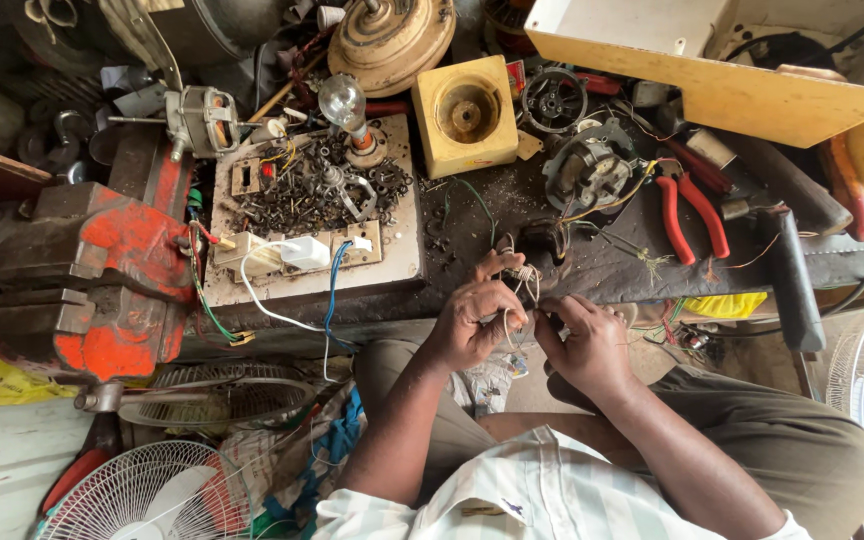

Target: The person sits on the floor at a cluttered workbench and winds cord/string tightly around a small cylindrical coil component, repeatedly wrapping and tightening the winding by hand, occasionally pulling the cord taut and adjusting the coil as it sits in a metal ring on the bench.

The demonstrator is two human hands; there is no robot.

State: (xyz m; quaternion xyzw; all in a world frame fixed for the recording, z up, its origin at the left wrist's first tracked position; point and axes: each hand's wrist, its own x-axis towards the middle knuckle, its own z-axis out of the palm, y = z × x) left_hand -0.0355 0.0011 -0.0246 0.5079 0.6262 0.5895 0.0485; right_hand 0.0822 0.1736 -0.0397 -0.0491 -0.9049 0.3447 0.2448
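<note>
Both hands, left hand (472, 325) and right hand (580, 340), pinched thin pale wires (520, 285) mid-twist; red pliers (690, 215) lay unused on the counter (552, 255) at two o'clock.

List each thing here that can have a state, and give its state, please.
left hand: pinching thin white wires
right hand: gripping the same wires
white wires: held between both hands, looped
light bulb: upright on the board, unlit
red pliers: lying on the bench, handles apart
red vise: nothing clamped that shows
</note>
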